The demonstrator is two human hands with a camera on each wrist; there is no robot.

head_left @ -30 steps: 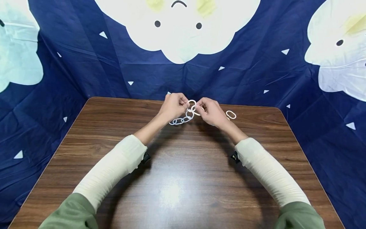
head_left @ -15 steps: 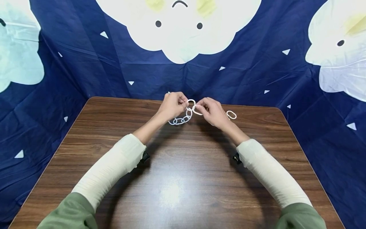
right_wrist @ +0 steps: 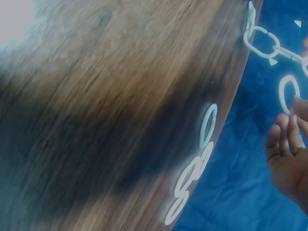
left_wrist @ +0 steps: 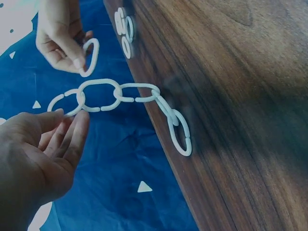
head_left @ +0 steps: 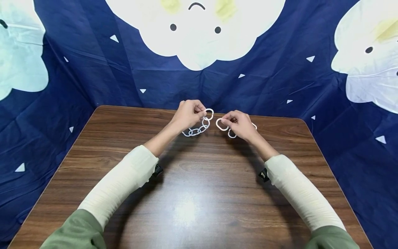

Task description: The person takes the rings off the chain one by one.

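Note:
My left hand (head_left: 188, 114) pinches the end link of a chain of white plastic links (left_wrist: 98, 81). From those fingertips the chain runs right, and its far end hangs down beside or onto the table edge in the left wrist view. My right hand (head_left: 242, 125) pinches a single white oval link (left_wrist: 96, 54) between thumb and fingers. That link is apart from the chain, a short gap to its right in the head view. Each chain link shows a small slit in one side, clearest in the left wrist view.
Several loose white links (right_wrist: 202, 132) lie in a row near the far edge of the wooden table (head_left: 199, 166), beneath and beside my right hand. A blue cloth (head_left: 161, 83) with clouds and triangles hangs behind and at both sides.
My right hand has drawn right and slightly nearer, taking its link away from the chain's end link, which it overlapped before. The left hand has barely moved. A loose link now shows below the right hand.

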